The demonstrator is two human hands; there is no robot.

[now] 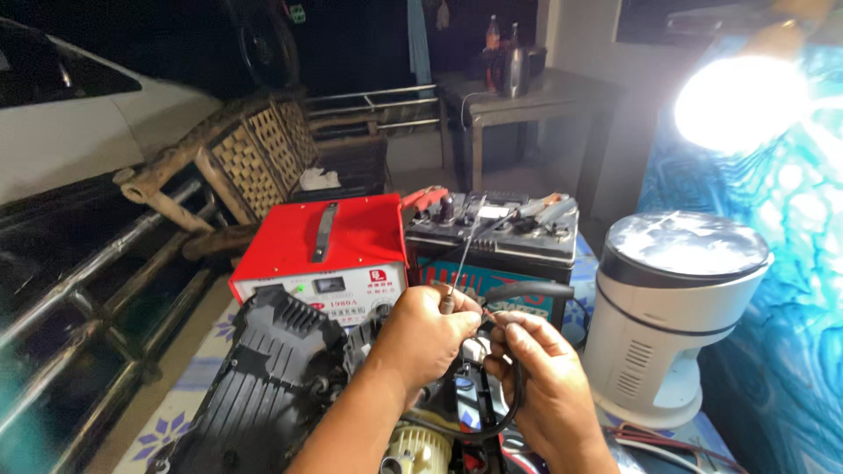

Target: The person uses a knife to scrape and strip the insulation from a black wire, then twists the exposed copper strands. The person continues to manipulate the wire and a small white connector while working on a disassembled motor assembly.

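Both hands are low in the middle of the scene, working close together over an opened black plastic housing (pixel 263 377). The left hand (pixel 420 338) has its grip closed around the handle of a thin metal probe tool (pixel 464 254), whose shaft rises toward twelve o'clock from the fist, tilted slightly to one o'clock. At three o'clock of that fist, nearly touching it, the right hand (pixel 544 386) pinches the bare ends of red wires (pixel 493 316) between thumb and forefinger, grip closed on them. The wires sit right in the gap between the two hands, at about eleven o'clock of the right hand. A thick black cable (pixel 518 294) arcs over the right hand and loops down past its fingers.

Behind the hands, at twelve o'clock, stands a red box-shaped charger (pixel 325 241) with a white front panel. At its three o'clock sits a black battery (pixel 500 233) with small tools lying on top. Far at three o'clock, a white cylindrical appliance (pixel 672 307) stands on the patterned table (pixel 189 404), and a bright lamp (pixel 738 101) glares above it.
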